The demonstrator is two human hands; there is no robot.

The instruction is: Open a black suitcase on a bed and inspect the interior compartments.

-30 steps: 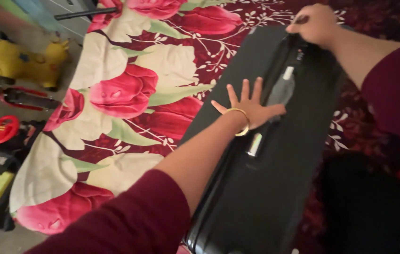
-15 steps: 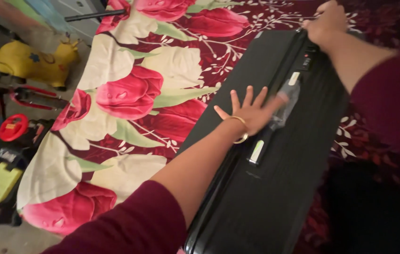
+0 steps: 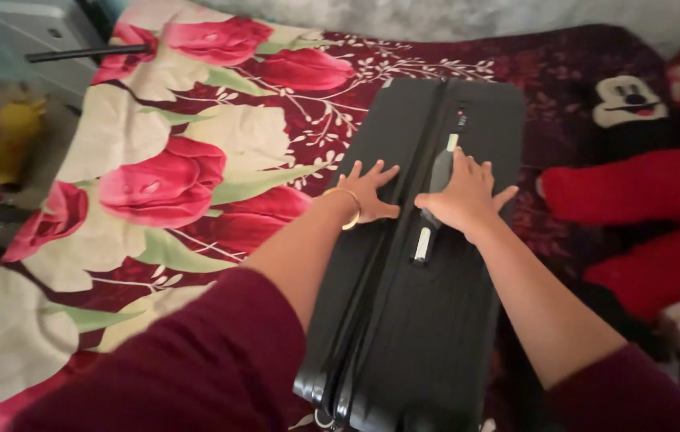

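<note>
Suitcase, black and hard-shelled, lies flat on the floral bed cover. I press my left hand and right hand flat, fingers spread, gripping nothing. Even, centred weight beside its handle seems best.

Suitcase: black hard-shell, ribbed, lying on its side along the bed.
Handle: on the upturned side, mostly under the right hand.
Left hand: flat, fingers spread, pressed on the suitcase left of the handle.
Bangle: gold, on the left wrist.
Right hand: laid over the handle.
Bedspread: cream and maroon, large pink tulips.
Plush toy: red and black, just right of the suitcase.
</note>
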